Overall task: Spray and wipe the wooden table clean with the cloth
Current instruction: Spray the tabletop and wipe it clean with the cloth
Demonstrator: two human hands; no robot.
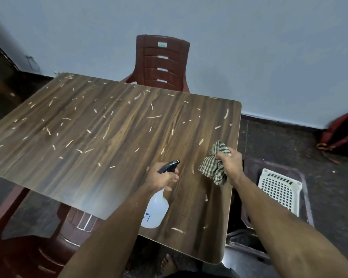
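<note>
The wooden table (100,137) has a dark grain top strewn with several pale shavings and scraps. My left hand (162,177) grips the neck of a white spray bottle (156,209) with a black trigger head that points up and away over the table's near right part. My right hand (229,163) holds a bunched green-and-beige checked cloth (215,163) just above the table, close to its right edge. The two hands are about a hand's width apart.
A dark red plastic chair (163,63) stands behind the far edge against the pale wall. Another red chair (38,247) sits at the near left. A white lattice basket (279,189) is on the floor to the right, and a red bag (344,135) lies by the wall.
</note>
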